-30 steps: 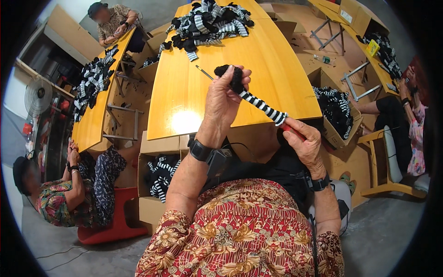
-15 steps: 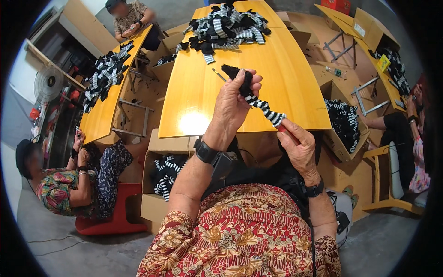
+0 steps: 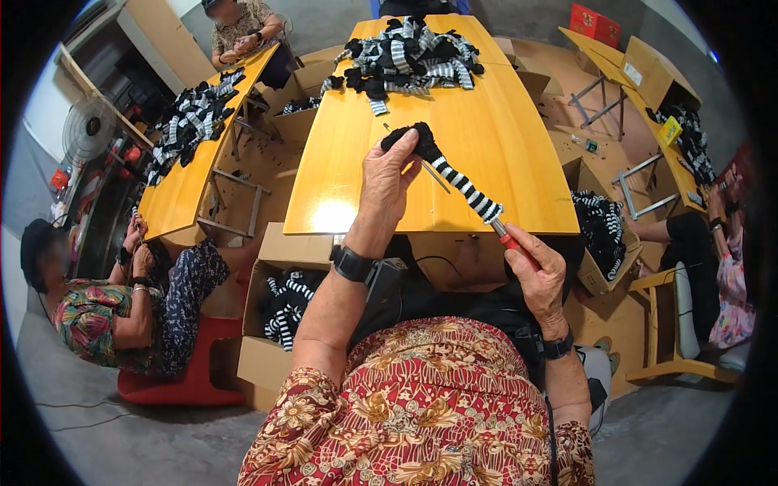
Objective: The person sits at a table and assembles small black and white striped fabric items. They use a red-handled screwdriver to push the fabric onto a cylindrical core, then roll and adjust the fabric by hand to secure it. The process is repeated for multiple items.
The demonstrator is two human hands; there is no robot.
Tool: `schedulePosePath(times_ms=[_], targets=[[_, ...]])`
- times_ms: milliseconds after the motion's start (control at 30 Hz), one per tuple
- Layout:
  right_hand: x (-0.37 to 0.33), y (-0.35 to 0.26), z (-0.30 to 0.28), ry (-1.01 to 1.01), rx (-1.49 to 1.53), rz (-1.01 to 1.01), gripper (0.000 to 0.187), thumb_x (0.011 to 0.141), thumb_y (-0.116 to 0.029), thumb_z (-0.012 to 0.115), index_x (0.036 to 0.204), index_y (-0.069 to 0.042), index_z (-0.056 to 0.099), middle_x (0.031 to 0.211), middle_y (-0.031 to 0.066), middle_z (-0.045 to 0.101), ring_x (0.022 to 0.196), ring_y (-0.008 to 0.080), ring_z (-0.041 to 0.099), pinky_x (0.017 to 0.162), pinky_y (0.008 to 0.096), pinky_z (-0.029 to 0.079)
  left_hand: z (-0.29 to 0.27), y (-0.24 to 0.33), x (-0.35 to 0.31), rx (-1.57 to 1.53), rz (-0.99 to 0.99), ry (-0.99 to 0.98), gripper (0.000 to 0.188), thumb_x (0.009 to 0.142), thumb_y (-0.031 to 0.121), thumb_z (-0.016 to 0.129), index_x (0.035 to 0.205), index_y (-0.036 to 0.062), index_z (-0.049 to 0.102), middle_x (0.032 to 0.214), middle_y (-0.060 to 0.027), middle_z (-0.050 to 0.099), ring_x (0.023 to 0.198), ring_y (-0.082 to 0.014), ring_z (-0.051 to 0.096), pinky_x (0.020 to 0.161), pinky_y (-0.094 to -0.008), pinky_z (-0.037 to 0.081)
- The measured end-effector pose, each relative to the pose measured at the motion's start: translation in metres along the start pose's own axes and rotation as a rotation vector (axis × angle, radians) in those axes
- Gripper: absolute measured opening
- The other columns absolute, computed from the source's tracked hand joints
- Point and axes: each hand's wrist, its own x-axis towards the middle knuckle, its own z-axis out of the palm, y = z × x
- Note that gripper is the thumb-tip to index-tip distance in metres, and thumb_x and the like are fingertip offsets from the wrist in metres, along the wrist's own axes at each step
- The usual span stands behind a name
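Observation:
My left hand (image 3: 391,174) pinches the black end of a knitted piece (image 3: 466,188), whose other part is a black-and-white striped tube. The tube slants down to the right over the table's near part. My right hand (image 3: 536,271) grips the red handle of a tool (image 3: 519,249). Its metal shaft shows briefly at the open striped end; whatever lies inside the knit is hidden. Behind the left hand a thin rod (image 3: 438,177) lies on the yellow table (image 3: 340,190), partly covered by the fingers and knit.
Striped knitted pieces (image 3: 405,61) are heaped at the table's far end. Cardboard boxes with more pieces stand at left (image 3: 250,352) and right (image 3: 628,279). One co-worker (image 3: 121,312) sits at left, another (image 3: 243,36) at far left. Someone's arm (image 3: 717,219) shows at right.
My right hand has moved slightly down and right, and more of the tool's metal shaft shows outside the striped end. The knitted piece now hangs straighter; my left hand has shifted a little left.

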Motion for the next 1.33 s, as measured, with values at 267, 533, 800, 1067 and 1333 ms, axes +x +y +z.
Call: schedulePosePath(times_ms=[267, 533, 800, 1067, 1333], targets=[[-0.004, 0.001, 0.005, 0.054, -0.025, -0.043, 0.033, 0.087, -0.002, 0.063, 0.120, 0.000, 0.061, 0.100, 0.0087, 0.067, 0.089, 0.0120, 0.061, 0.080, 0.0237, 0.048, 0.006, 0.000, -0.012, -0.018, -0.066, -0.117, 0.011, 0.090, 0.012, 0.065, 0.099, 0.0069, 0.063, 0.089, -0.0026, 0.068, 0.074, -0.0099, 0.064, 0.068, -0.0225, 0.051], [-0.001, -0.003, 0.015, 0.126, -0.040, -0.014, 0.031, 0.086, -0.005, 0.065, 0.116, 0.002, 0.062, 0.099, 0.0100, 0.068, 0.088, 0.0137, 0.063, 0.081, 0.0255, 0.049, 0.012, -0.005, -0.020, 0.242, 0.092, -0.199, 0.015, 0.089, 0.012, 0.066, 0.103, 0.0067, 0.065, 0.091, -0.0020, 0.068, 0.074, -0.0094, 0.064, 0.071, -0.0241, 0.052], [-0.004, -0.003, 0.015, 0.080, 0.023, 0.005, 0.031, 0.088, -0.004, 0.062, 0.119, 0.001, 0.061, 0.105, 0.0097, 0.067, 0.092, 0.0125, 0.061, 0.084, 0.0246, 0.047, 0.006, 0.001, -0.014, -0.381, -0.063, -0.137, 0.007, 0.088, 0.011, 0.067, 0.094, 0.0121, 0.063, 0.089, 0.0003, 0.068, 0.078, -0.0120, 0.062, 0.075, -0.0294, 0.052], [-0.008, 0.013, 0.026, 0.155, 0.117, 0.080, 0.032, 0.089, -0.007, 0.061, 0.121, 0.001, 0.061, 0.105, 0.0090, 0.067, 0.092, 0.0117, 0.060, 0.084, 0.0237, 0.046, 0.028, -0.018, -0.014, -0.302, 0.084, -0.069, 0.007, 0.089, 0.008, 0.065, 0.096, 0.0088, 0.064, 0.090, -0.0016, 0.069, 0.077, -0.0111, 0.067, 0.075, -0.0257, 0.057], [-0.008, 0.011, 0.014, 0.034, 0.040, 0.059, 0.033, 0.090, -0.009, 0.062, 0.122, -0.003, 0.061, 0.107, 0.0102, 0.067, 0.098, 0.0149, 0.062, 0.087, 0.0253, 0.046, 0.020, -0.010, -0.010, -0.329, 0.021, -0.148, 0.026, 0.093, 0.017, 0.061, 0.117, 0.0078, 0.056, 0.110, -0.0079, 0.067, 0.096, -0.0160, 0.066, 0.082, -0.0307, 0.054]])
